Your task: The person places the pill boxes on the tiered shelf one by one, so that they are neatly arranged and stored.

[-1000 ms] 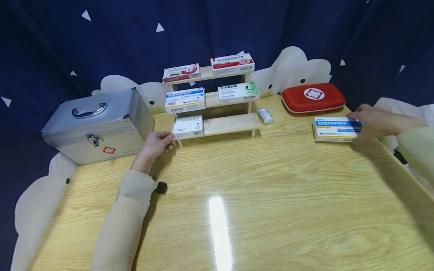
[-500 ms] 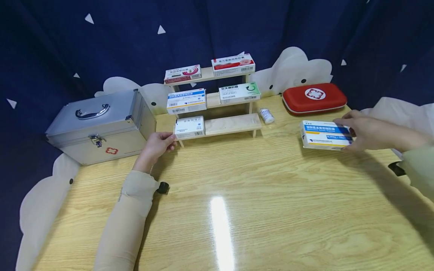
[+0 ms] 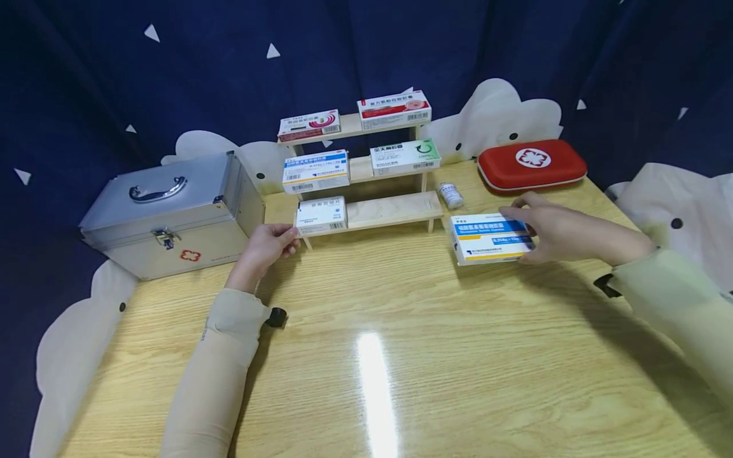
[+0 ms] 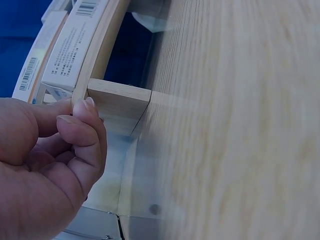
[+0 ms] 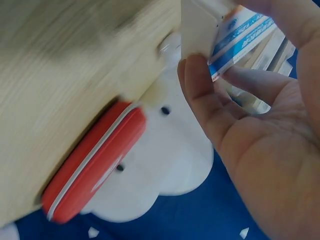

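A blue-and-white medicine box (image 3: 487, 240) with an orange stripe is held above the table by my right hand (image 3: 552, 232), thumb and fingers at its right end. In the right wrist view the box (image 5: 235, 35) sits between the fingertips. My left hand (image 3: 263, 251) pinches the left end of the lowest tier of a three-tier wooden display rack (image 3: 395, 208). The left wrist view shows its thumb and forefinger at the board's corner (image 4: 82, 92). Right beside those fingers, a white medicine box (image 3: 321, 216) lies on that tier. Another blue-and-white box (image 3: 316, 172) lies one tier up.
A green-and-white box (image 3: 404, 157) shares the middle tier; two red-and-white boxes, left (image 3: 309, 125) and right (image 3: 394, 109), lie on top. Right of the rack a small white bottle (image 3: 451, 195) lies near a red zip case (image 3: 532, 165). A silver metal case (image 3: 172, 216) stands left.
My right hand has carried the blue-and-white box leftward from the table's right side to near the rack and small bottle. My left hand has stayed at the rack's end.
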`<state>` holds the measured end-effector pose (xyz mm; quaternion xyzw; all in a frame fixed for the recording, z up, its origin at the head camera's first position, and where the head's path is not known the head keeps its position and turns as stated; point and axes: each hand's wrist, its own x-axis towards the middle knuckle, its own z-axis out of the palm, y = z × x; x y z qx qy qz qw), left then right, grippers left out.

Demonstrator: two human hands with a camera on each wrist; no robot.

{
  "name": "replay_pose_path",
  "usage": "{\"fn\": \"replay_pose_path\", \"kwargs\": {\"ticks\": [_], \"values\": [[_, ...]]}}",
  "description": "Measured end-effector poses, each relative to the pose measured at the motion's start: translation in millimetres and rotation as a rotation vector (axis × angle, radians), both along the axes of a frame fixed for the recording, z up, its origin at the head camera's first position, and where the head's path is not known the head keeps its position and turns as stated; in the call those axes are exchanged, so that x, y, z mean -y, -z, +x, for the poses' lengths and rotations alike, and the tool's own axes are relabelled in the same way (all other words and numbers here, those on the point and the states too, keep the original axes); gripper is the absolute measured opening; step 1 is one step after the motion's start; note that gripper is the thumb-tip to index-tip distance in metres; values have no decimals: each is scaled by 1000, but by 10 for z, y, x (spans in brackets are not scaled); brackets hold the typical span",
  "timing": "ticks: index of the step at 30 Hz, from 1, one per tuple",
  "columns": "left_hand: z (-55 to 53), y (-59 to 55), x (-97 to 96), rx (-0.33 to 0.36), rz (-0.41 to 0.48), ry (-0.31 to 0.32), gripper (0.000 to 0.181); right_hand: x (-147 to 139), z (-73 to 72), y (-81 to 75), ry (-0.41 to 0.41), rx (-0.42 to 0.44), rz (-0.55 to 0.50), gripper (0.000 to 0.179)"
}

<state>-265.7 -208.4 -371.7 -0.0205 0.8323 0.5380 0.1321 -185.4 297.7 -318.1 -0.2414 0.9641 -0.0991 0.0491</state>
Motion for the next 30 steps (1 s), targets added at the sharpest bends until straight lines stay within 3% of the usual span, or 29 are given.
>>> {"fn": "replay_pose_path", "kwargs": {"ticks": [13, 20, 30], "values": [[1, 4, -2, 3, 8, -1, 38, 762, -408, -121, -56, 10, -7, 87], [-12, -11, 9, 4, 13, 0, 38, 997, -653, -184, -52, 51, 15, 86], [-18, -10, 5, 2, 3, -3, 39, 1189, -886, -121, -65, 63, 34, 76]]}}
